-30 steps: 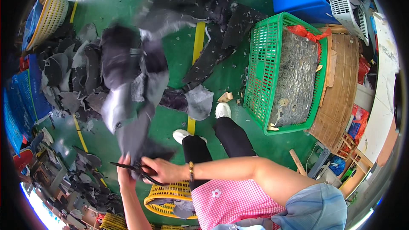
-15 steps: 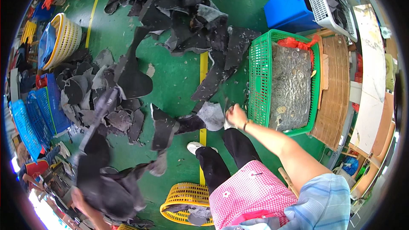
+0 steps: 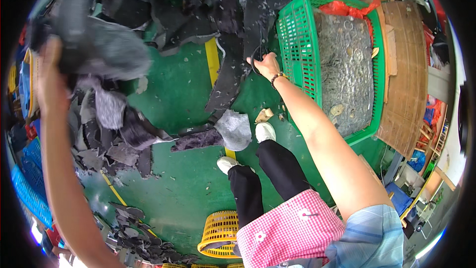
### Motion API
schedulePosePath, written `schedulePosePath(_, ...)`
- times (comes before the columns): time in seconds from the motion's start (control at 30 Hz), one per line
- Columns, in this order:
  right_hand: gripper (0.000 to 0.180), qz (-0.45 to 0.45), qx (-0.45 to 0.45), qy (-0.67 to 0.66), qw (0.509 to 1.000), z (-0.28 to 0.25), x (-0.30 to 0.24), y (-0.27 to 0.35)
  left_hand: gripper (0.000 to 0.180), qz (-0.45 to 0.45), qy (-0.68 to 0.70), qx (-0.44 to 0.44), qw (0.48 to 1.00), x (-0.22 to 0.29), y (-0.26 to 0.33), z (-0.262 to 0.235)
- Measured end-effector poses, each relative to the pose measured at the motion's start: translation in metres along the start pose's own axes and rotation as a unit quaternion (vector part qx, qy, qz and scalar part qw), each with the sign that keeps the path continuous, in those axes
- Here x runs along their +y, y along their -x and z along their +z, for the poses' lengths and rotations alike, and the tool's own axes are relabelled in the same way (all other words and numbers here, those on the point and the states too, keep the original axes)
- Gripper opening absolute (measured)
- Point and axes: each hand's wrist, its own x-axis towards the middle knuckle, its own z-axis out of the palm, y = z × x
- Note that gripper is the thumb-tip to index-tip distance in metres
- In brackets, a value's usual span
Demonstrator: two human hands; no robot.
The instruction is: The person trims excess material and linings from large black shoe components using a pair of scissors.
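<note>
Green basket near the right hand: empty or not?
Not empty: the green basket holds a bumpy grey mass, with red plastic at its far end.

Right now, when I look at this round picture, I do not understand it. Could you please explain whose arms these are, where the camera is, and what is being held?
There is no machine here: the bare arms belong to the person wearing the camera. It is the left of two wide fisheye cameras on the head, looking down, so straight edges bend near the rim. Picture left is the person's left.

The left hand, blurred, has its grip on a grey-black fabric piece. The right hand holds black scissors near the green basket. On the green floor lie many dark fabric scraps. Lower down are the person's black trousers, pink checked apron and a yellow basket.
</note>
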Motion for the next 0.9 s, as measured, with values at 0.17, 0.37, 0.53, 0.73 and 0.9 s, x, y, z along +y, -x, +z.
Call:
schedulePosePath(0.17, 0.078, -0.038, 0.165, -0.04, 0.985, 0.063, 0.062, -0.08, 0.05, -0.076, -0.102, -0.153, 0.98, -0.208, 0.153, 0.069)
schedulePosePath(0.37, 0.024, -0.099, 0.16, -0.215, 0.958, 0.126, 0.042, -0.012, 0.046, -0.374, -0.015, -0.237, 0.896, -0.276, 0.351, 0.069)
schedulePosePath(0.53, 0.018, -0.108, -0.408, -0.323, 0.847, 0.05, 0.025, 0.293, 0.071, -0.465, 0.034, -0.15, 0.872, -0.224, 0.331, 0.029)
schedulePosePath(0.73, 0.031, -0.203, -0.585, -0.296, 0.727, -0.098, -0.045, 0.502, 0.103, -0.549, -0.21, -0.577, 0.567, -0.166, 0.383, -0.059)
schedulePosePath(0.9, 0.039, -0.233, -0.564, -0.245, 0.753, -0.127, -0.125, 0.507, 0.076, -0.386, 0.033, -0.711, 0.587, -0.137, 0.455, -0.158)
